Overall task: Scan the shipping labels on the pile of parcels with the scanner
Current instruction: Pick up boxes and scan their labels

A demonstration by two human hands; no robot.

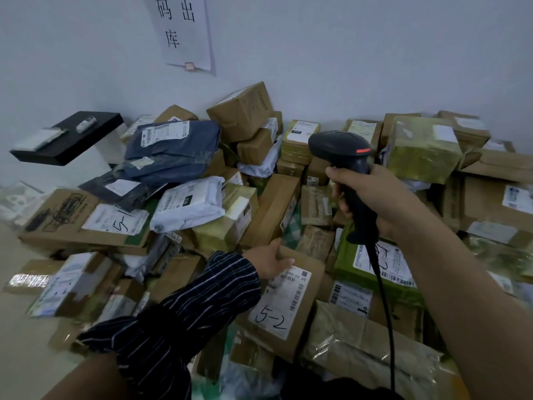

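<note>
A big pile of parcels fills the floor against the wall. My right hand grips the handle of a black barcode scanner, held above the pile with its head pointing left and down; its cable hangs toward me. My left hand, in a dark striped sleeve, rests on the far end of a brown box whose white shipping label carries barcodes and a handwritten "5-2". Whether the fingers curl over the box edge cannot be told. A larger box marked "5-1" lies at the left.
A black shelf juts from the wall at the left with small items on it. A paper sign hangs on the wall. Green-wrapped parcels, a blue bag and a white bag lie in the pile. Bare floor shows at lower left.
</note>
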